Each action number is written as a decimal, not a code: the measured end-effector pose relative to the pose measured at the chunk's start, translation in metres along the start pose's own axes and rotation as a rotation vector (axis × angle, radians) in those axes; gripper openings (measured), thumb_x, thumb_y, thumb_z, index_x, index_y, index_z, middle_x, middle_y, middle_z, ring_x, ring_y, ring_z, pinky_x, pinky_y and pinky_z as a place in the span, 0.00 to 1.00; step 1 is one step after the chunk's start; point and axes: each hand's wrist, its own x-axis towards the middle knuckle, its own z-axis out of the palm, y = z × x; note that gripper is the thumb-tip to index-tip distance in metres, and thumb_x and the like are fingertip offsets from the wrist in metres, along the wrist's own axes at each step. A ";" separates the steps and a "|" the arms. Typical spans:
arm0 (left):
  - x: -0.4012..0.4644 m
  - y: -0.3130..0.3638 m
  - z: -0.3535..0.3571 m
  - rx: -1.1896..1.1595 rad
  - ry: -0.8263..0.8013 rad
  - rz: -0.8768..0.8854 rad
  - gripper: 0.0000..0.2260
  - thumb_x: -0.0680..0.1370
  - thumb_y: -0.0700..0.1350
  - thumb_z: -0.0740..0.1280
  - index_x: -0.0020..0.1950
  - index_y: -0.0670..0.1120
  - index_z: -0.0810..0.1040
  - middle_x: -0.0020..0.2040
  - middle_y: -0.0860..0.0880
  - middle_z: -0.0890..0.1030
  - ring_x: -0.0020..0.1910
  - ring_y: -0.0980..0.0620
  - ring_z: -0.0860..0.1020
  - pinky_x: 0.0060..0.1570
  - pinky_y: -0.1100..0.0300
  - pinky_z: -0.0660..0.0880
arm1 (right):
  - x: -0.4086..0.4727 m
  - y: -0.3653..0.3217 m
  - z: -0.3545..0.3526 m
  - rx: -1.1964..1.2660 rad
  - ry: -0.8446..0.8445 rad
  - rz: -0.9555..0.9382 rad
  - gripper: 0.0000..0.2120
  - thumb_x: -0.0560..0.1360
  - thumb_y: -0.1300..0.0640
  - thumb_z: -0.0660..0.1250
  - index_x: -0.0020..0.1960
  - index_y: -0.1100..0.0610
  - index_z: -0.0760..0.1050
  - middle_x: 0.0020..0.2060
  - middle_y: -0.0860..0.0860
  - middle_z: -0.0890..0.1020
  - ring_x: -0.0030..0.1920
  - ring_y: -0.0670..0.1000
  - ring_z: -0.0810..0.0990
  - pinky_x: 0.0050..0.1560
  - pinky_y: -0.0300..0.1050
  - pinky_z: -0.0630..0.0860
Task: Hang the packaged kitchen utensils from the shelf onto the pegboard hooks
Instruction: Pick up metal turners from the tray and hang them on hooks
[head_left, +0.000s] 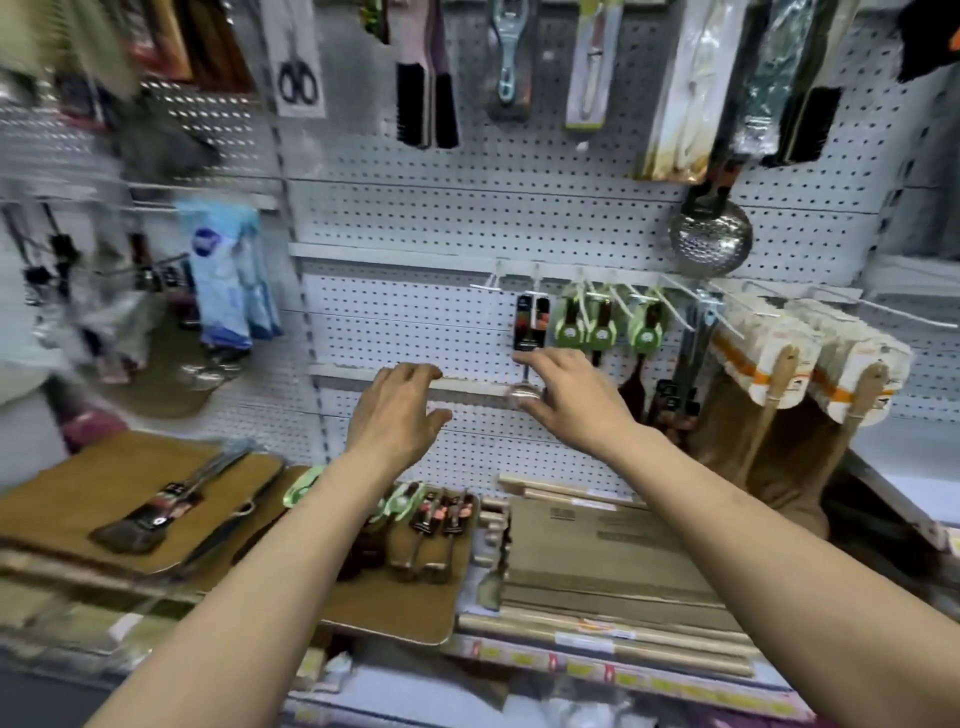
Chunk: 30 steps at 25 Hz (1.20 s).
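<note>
Wooden boards (130, 499) lie nearest on the shelf (597, 670), and on them wait the packaged utensils: a black-carded one (156, 512) at the left and a cluster of green-carded and black-carded ones (426, 512) nearer the middle. To their right sits a stack of flat cardboard packs (608, 561). Price strips run along the shelf edge, but their writing is too blurred to read.

Farther in, both arms reach toward the pegboard (415, 218). The left hand (397, 410) hovers with fingers loosely spread and holds nothing. The right hand (566, 397) is at a black-carded ladle (531, 322) that hangs from a white hook (535, 278); its fingers curl by the shiny bowl, though whether they truly pinch it I cannot tell.

I judge that one utensil is just being settled on its hook. The next move calls for letting it hang straight, then reaching back to the shelf for another pack and threading its card hole over a free hook (488, 283) at the left.

Right of the ladle hang green-carded utensils (602, 325). No label on any card is legible.
</note>
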 end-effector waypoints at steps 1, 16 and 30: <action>-0.003 -0.025 -0.008 0.007 0.020 -0.005 0.23 0.77 0.54 0.68 0.70 0.50 0.69 0.67 0.47 0.73 0.66 0.45 0.68 0.63 0.50 0.69 | 0.010 -0.023 0.008 0.005 0.003 -0.014 0.27 0.80 0.45 0.64 0.76 0.48 0.63 0.73 0.49 0.69 0.74 0.53 0.62 0.70 0.55 0.66; 0.014 -0.403 -0.112 0.107 0.047 -0.076 0.21 0.75 0.55 0.68 0.65 0.49 0.73 0.61 0.47 0.77 0.62 0.44 0.73 0.61 0.48 0.71 | 0.209 -0.363 0.139 0.127 -0.071 -0.077 0.27 0.79 0.44 0.65 0.75 0.48 0.64 0.73 0.50 0.70 0.74 0.53 0.63 0.71 0.51 0.65; 0.091 -0.698 0.016 -0.001 -0.277 -0.390 0.20 0.77 0.54 0.67 0.67 0.49 0.72 0.64 0.45 0.76 0.60 0.42 0.74 0.58 0.51 0.72 | 0.408 -0.458 0.428 0.254 -0.506 0.094 0.25 0.78 0.44 0.66 0.72 0.52 0.69 0.68 0.56 0.75 0.69 0.58 0.72 0.65 0.51 0.72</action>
